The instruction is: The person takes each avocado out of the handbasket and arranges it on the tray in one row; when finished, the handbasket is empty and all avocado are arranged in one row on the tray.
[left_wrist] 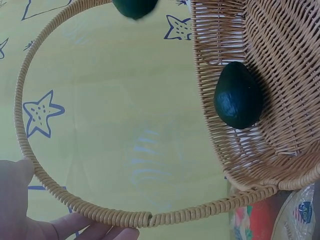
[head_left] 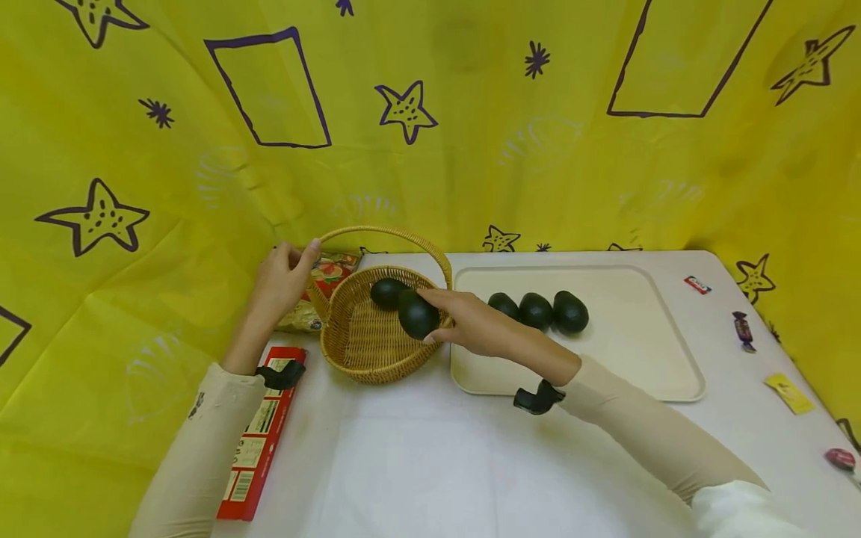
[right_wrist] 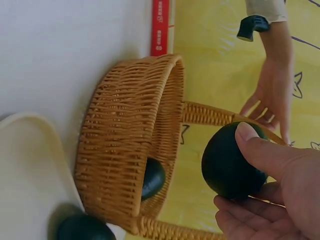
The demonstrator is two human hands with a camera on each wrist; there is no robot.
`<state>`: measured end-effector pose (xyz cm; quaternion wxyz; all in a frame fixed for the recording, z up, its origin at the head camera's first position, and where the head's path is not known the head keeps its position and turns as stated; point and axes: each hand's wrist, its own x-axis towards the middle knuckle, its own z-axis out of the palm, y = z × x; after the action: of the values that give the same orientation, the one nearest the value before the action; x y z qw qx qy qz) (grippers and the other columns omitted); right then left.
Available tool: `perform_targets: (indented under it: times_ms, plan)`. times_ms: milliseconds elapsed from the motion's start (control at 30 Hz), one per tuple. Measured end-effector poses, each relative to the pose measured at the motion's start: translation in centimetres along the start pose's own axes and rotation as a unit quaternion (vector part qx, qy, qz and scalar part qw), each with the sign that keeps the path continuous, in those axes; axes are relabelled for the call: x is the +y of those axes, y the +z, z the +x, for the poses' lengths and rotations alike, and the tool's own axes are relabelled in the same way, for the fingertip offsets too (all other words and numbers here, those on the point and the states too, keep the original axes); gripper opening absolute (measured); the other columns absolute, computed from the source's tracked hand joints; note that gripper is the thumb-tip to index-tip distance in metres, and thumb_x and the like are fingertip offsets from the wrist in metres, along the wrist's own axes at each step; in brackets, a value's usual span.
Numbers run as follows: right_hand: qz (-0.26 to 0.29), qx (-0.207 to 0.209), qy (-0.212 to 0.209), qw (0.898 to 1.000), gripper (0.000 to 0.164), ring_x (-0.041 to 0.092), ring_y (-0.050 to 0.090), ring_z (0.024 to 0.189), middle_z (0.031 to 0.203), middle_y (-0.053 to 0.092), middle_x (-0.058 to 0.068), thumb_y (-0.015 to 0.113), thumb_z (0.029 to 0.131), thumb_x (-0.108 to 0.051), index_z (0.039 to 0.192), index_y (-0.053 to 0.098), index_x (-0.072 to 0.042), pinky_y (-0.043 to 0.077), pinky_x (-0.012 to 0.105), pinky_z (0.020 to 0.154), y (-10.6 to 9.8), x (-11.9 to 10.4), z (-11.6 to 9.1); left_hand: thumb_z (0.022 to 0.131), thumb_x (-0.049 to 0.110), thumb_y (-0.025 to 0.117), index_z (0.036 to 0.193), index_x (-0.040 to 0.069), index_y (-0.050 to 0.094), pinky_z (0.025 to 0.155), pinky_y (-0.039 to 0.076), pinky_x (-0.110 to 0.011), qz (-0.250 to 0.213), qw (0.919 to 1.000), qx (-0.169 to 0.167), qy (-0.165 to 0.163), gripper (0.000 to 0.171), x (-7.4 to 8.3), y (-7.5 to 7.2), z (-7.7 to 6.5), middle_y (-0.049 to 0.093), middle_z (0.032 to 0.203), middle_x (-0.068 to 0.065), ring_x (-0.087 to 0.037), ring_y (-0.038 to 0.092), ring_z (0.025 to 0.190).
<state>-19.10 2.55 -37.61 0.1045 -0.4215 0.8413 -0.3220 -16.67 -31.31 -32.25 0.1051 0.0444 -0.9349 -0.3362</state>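
Observation:
My right hand [head_left: 467, 321] holds a dark green avocado [head_left: 418, 314] above the right side of a wicker basket [head_left: 373, 366], thumb on one side and fingers under it. Another avocado [left_wrist: 239, 95] lies inside the basket against its far wall. My left hand [head_left: 279, 280] grips the basket's arched handle [left_wrist: 120, 218] on its left side, with the handle between thumb and fingers. To the right, three more avocados [head_left: 570, 313] sit in a row on a cream tray [head_left: 632, 359]; the right forearm covers part of the tray.
Behind and left of the basket lie shiny food packets [head_left: 329, 273]. A long red box [head_left: 262, 433] is beside the left forearm. Several small wrapped sweets [head_left: 743, 331] lie along the table's right edge. A yellow patterned cloth [head_left: 464, 172] hangs behind the white table.

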Motion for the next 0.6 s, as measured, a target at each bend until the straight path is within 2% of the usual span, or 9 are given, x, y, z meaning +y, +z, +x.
perform_targets:
  times_ms: [300,433,600]
  plan:
    - [-0.008,0.048,0.007,0.999,0.080,0.034,0.046,0.149,0.162,0.047,0.014,0.080,0.096,-0.027,0.162,0.040,-0.007,0.042,0.053,0.117,-3.3,2.4,-6.3,0.108,0.066,0.037,0.116,-0.005,0.052,0.074,0.045,-0.044,-0.004,1.0000,-0.008,-0.002,0.073,0.4,-0.2,-0.3,0.055,0.109,-0.023,-0.036,0.053,0.089]
    - [-0.023,0.069,0.035,0.997,0.081,0.037,0.045,0.149,0.163,0.046,0.015,0.080,0.096,-0.026,0.163,0.039,-0.006,0.041,0.056,0.117,-4.8,4.3,-8.9,0.109,0.064,0.037,0.115,-0.005,0.052,0.075,0.044,-0.044,-0.003,1.0000,-0.005,0.002,0.072,0.5,-0.2,-0.3,0.055,0.108,-0.023,-0.036,0.053,0.090]
    - [-0.038,0.098,0.092,0.990,0.081,0.043,0.043,0.149,0.164,0.043,0.019,0.080,0.096,-0.025,0.163,0.038,-0.005,0.038,0.060,0.118,-7.2,6.9,-11.9,0.108,0.064,0.037,0.117,-0.006,0.053,0.076,0.044,-0.045,-0.002,1.0000,-0.001,0.000,0.073,0.3,-0.1,-0.1,0.056,0.109,-0.024,-0.037,0.054,0.092]
